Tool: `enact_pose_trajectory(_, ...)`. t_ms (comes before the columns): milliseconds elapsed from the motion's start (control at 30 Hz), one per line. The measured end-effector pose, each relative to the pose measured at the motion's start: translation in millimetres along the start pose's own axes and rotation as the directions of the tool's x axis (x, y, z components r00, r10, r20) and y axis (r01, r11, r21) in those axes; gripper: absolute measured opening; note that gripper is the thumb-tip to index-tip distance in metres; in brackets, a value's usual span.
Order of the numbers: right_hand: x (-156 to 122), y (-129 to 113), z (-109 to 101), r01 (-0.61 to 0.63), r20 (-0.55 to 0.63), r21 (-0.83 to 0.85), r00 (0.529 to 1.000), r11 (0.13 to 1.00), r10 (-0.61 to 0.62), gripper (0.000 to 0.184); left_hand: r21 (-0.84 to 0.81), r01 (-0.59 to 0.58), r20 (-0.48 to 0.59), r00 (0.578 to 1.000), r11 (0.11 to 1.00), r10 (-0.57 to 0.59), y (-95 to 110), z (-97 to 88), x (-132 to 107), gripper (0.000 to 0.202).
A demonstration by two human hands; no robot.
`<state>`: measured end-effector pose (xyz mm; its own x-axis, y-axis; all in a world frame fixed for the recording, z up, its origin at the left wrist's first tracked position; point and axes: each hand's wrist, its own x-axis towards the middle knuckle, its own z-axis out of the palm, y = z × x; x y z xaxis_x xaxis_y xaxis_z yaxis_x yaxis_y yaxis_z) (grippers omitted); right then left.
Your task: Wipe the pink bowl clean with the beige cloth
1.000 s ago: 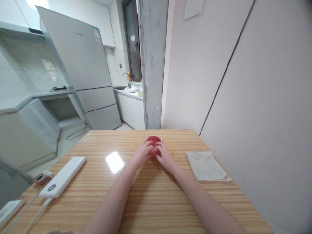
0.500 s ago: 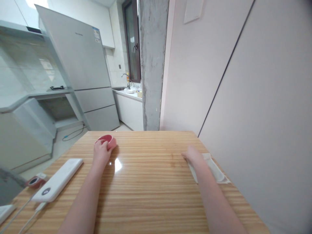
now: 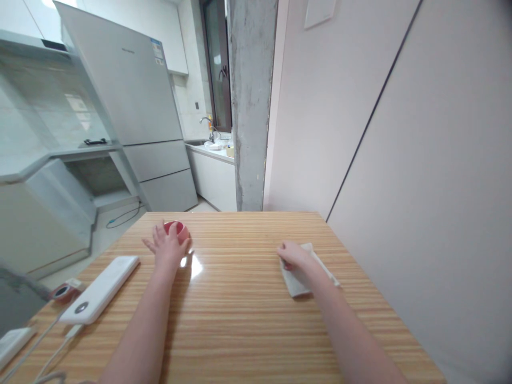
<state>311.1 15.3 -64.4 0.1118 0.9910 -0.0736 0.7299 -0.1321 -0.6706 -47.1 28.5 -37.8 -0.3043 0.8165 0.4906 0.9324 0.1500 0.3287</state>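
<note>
A small pink bowl [image 3: 183,232] with a red inside stands at the far left part of the wooden table [image 3: 240,314]. Right up against its near side is my left hand [image 3: 167,246], fingers spread apart; one finger overlaps the bowl's opening, and I cannot tell whether it touches. Over on the right, my right hand [image 3: 298,257] is closed on a pale folded cloth [image 3: 295,285], which lies flat on the tabletop. The hand and wrist cover part of the cloth.
A white power bank [image 3: 102,290] with cables plugged in lies at the table's left side. Beside it are a small red device [image 3: 66,292] and another white block [image 3: 15,341]. Beyond the table stand a fridge [image 3: 120,80] and a concrete pillar [image 3: 252,106]; a wall [image 3: 432,176] runs along the right.
My right hand has moved left across the table, bringing the cloth with it. My left hand's fingers have spread away from the bowl's rim; the bowl stays in nearly the same place.
</note>
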Motion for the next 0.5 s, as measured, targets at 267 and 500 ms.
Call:
enact_pose_trajectory(267, -21, -54, 68, -0.176, 0.253, 0.904, 0.955, 0.389, -0.155, 0.024, -0.661, 0.278, 0.679, 0.617, 0.697, 0.398, 100, -6.6, -74, 0.088)
enact_pose_trajectory(500, -11, -42, 46, -0.168, 0.210, 0.963, 0.957, 0.211, -0.199, 0.020, -0.531, 0.254, 0.676, 0.702, 0.808, 0.223, 58, -27.9, -61, 0.086)
